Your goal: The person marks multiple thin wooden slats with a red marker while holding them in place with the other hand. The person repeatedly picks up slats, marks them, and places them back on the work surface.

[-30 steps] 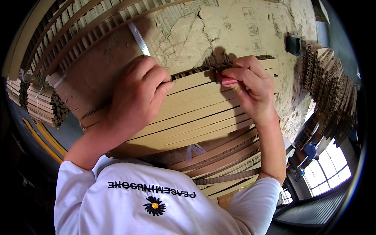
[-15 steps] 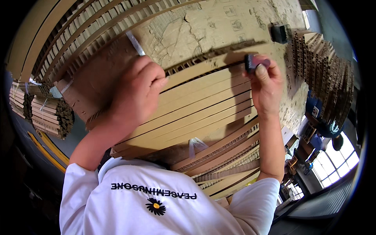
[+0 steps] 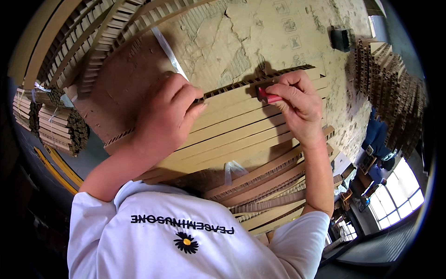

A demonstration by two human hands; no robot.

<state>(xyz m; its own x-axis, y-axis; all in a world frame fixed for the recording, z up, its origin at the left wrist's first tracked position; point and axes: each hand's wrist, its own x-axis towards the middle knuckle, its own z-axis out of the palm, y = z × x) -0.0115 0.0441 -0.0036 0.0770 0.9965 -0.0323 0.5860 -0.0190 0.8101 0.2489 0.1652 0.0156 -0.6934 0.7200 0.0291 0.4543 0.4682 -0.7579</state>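
My right hand (image 3: 299,104) is closed around a small stamp (image 3: 269,96) with a red grip and a dark base. It holds the stamp tilted, low over a row of tan cardboard strips (image 3: 232,125) laid side by side; whether the base touches them I cannot tell. On the left, at the far edge of the row, my left hand (image 3: 169,111) has its fingers curled. Its thumb and forefinger pinch the farthest honeycomb cardboard strip (image 3: 260,82), and the hand hides that strip's left part.
More honeycomb strips lie at the far left (image 3: 100,51) and close to my body (image 3: 265,179). A dark open box (image 3: 341,39) sits at the far right of the worn cardboard surface (image 3: 209,44). Beyond it stands a tall strip stack (image 3: 390,88). A person (image 3: 378,139) is at the right.
My right hand has brought the stamp left and down toward the strips, turning it over. My left hand stays near the same place, its thumb lower. The far strips have shifted and lie closer together.
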